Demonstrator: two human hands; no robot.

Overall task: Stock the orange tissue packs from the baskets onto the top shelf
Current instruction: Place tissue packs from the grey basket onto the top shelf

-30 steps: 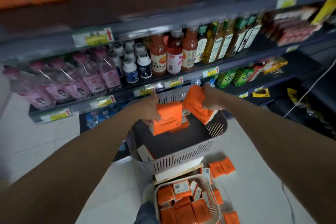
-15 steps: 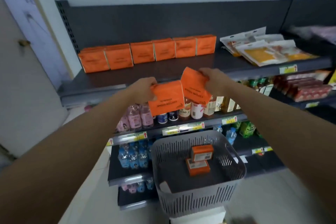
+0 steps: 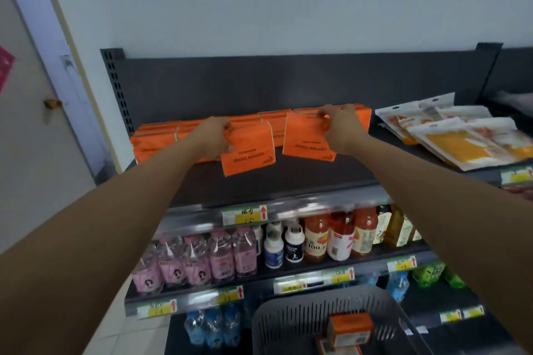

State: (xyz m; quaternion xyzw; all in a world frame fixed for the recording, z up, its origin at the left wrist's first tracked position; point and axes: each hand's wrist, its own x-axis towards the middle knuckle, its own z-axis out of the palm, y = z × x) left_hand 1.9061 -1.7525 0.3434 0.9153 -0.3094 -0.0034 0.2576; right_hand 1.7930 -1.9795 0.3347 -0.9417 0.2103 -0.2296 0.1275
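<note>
Both hands have risen from the drinks level to the top shelf (image 3: 288, 179), each bringing its pack along. The left hand (image 3: 212, 138) grips the left pack (image 3: 249, 153) by its upper left corner, fingers curled round it. This pack hangs tilted over the shelf, print upside down. The right hand (image 3: 340, 130) pinches the right pack (image 3: 305, 138) at its top edge, upright, just in front of the row (image 3: 155, 144) of packs along the back. Whether either held pack touches the shelf is unclear. Pouches (image 3: 461, 141) lie to the right. Below, a basket (image 3: 288, 323) holds boxed packs (image 3: 347, 326).
</note>
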